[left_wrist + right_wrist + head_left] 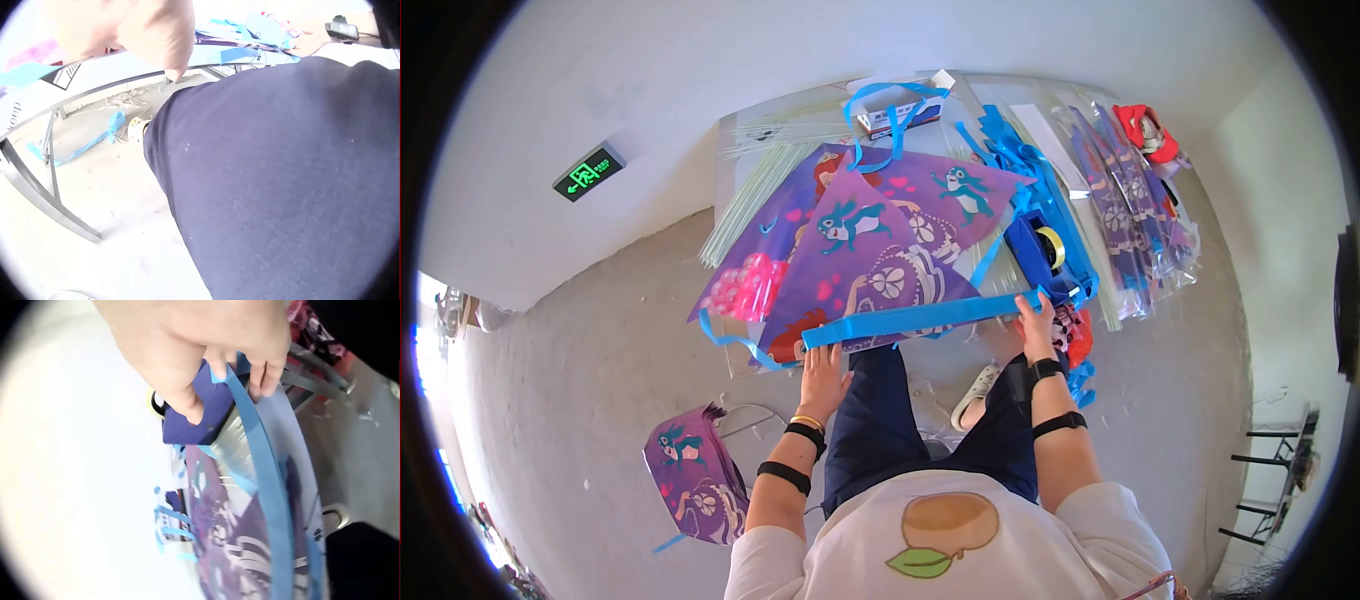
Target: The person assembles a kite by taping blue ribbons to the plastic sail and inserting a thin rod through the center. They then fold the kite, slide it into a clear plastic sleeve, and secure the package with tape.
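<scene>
Blue strip [925,317], straight, along purple printed sheet's [845,265] near edge

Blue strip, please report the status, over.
Left hand: straight fingers at one end. Right hand holds the other. Blue strip stretched along purple sheet. Tape dispenser close beside right hand.

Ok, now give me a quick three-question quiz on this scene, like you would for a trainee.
1. True or false: the left hand and right hand are both at the same blue strip.
2. Multiple choice: what color does the exit sign glow? A) red B) green C) orange
3. Fill in the blank: the tape roll in the dark blue dispenser is ____.
Key: 1 true; 2 B; 3 yellow.
</scene>
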The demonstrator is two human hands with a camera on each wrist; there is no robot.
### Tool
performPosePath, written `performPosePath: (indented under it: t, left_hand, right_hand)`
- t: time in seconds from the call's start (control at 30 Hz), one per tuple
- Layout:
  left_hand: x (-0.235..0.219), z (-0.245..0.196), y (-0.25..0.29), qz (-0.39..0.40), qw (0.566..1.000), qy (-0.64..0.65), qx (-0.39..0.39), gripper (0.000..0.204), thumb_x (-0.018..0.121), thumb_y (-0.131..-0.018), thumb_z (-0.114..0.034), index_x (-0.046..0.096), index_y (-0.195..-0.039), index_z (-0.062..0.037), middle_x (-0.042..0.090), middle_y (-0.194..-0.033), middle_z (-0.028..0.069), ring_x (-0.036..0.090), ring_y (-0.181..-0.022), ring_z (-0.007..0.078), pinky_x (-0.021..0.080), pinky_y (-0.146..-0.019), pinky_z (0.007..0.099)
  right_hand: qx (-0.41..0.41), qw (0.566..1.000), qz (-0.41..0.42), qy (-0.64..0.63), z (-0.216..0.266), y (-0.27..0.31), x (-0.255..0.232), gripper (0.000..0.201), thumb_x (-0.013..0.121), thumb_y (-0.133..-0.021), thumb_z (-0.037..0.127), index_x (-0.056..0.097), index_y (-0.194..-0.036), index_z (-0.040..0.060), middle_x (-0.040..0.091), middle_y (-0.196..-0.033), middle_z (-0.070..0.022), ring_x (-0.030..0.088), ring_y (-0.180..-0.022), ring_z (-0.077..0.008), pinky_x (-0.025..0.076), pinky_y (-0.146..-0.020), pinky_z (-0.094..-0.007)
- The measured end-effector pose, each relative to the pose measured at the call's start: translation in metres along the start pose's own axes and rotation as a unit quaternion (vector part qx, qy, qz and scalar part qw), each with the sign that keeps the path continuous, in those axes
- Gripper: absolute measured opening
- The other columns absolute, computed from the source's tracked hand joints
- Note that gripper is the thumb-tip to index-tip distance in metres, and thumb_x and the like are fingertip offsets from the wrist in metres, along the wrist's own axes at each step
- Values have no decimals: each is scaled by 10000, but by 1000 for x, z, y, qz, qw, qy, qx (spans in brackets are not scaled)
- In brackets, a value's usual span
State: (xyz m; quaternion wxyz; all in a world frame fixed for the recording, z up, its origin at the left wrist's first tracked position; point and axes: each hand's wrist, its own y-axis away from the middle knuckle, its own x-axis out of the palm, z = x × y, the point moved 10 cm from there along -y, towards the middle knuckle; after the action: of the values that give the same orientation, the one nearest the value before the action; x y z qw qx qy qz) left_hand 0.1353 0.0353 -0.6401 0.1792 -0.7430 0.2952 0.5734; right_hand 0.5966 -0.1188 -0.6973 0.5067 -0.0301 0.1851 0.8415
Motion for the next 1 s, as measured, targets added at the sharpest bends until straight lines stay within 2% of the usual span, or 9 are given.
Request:
performPosePath:
  t: [0.03, 0.1, 0.23, 0.4, 0.5, 0.67, 0.77, 0.9, 1.0]
  left_hand:
    - [-1, -1, 0, 3, 1000, -9, -2, 823, 745, -848, -251, 337, -1509, 22, 268, -1596, 294, 312, -1448, 458, 260, -1215, 490]
    - [1, -2, 0, 7, 1000, -16, 1, 816, 746, -847, -253, 349, -1506, 19, 264, -1598, 293, 309, -1450, 458, 259, -1216, 488]
    - [-6, -1, -1, -12, 1000, -21, 10, 734, 744, -808, -211, 421, -1427, 16, 297, -1567, 309, 363, -1397, 468, 288, -1190, 511]
    - [-24, -1, 2, -21, 999, -21, 24, 683, 736, -805, -174, 447, -1394, 16, 327, -1550, 301, 396, -1364, 458, 320, -1174, 499]
    - [-17, 5, 5, 17, 997, 67, 26, 663, 725, -807, -141, 456, -1394, 7, 393, -1507, 299, 436, -1340, 443, 349, -1156, 484]
    - [-40, 19, 19, -69, 976, 207, 12, 481, 712, -831, -125, 580, -1281, -14, 570, -1313, 194, 499, -1296, 388, 371, -1140, 494]
    - [-62, -16, 11, -56, 985, 163, 7, 410, 707, -855, -142, 623, -1238, -24, 588, -1285, 167, 505, -1286, 380, 385, -1128, 499]
    - [-54, -88, -19, -77, 985, 100, 120, 542, 721, -879, -223, 528, -1331, 6, 520, -1347, 187, 475, -1310, 389, 392, -1119, 492]
    - [-29, -72, -31, -94, 993, 65, 42, 601, 706, -904, -265, 470, -1361, 45, 466, -1394, 234, 445, -1333, 412, 394, -1120, 490]
  right_hand:
    - [0, 1000, -1, 0, -4, 0, 6, 924, 893, -765, 340, 410, -1456, -37, 417, -1434, -169, 483, -1253, -335, 454, -1048, -421]
    - [-137, 959, -83, 232, 21, 15, 15, 1022, 910, -735, 350, 343, -1474, -71, 362, -1464, -244, 452, -1284, -401, 454, -1052, -443]
    - [-184, 931, -84, 304, 40, 41, 34, 1080, 938, -680, 326, 323, -1483, -53, 319, -1487, -290, 426, -1335, -452, 449, -1081, -459]
    - [-177, 923, -91, 329, 31, 43, 37, 1084, 929, -692, 326, 302, -1499, -35, 317, -1497, -290, 424, -1342, -463, 447, -1084, -475]
    - [-185, 918, -99, 337, 25, 40, 37, 1083, 921, -706, 330, 292, -1515, -21, 314, -1502, -294, 423, -1346, -470, 449, -1080, -482]
    - [-162, 932, -81, 315, 24, 40, 37, 1085, 909, -727, 329, 269, -1533, -14, 301, -1511, -301, 405, -1363, -481, 449, -1078, -488]
    - [-162, 937, -80, 300, 20, 38, 36, 1079, 906, -733, 325, 268, -1536, -11, 296, -1520, -301, 405, -1366, -481, 450, -1075, -490]
    - [-145, 942, -79, 293, 19, 38, 35, 1085, 906, -729, 330, 267, -1542, -1, 298, -1526, -298, 410, -1367, -477, 452, -1072, -490]
    - [-130, 943, -80, 296, 21, 39, 35, 1092, 906, -723, 340, 268, -1543, 6, 302, -1527, -291, 420, -1362, -470, 457, -1066, -488]
